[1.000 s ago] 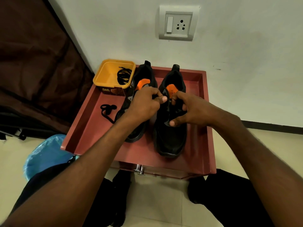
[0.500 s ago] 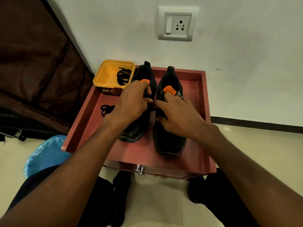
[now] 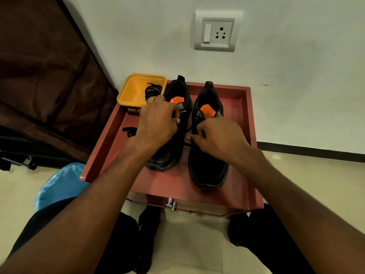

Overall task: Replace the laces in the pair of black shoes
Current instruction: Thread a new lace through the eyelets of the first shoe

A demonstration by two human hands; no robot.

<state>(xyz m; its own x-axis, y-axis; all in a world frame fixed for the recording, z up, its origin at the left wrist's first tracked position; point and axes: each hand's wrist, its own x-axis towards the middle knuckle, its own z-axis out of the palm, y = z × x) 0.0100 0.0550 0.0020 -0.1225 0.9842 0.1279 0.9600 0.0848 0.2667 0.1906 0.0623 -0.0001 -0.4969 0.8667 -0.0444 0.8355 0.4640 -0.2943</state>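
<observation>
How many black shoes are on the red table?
2. The left shoe stands beside the yellow tub, partly under the left hand. The right shoe stands next to it, under the right hand.

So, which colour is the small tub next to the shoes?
The tub is yellow, holding a black lace. The head view, the only one, shows it.

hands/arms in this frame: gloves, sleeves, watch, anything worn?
Nothing worn. Left hand and right hand are bare, no gloves, rings or watch visible. Both forearms are bare up to the frame edge, no sleeves in view. Short fingernails show on a few fingers.
</observation>
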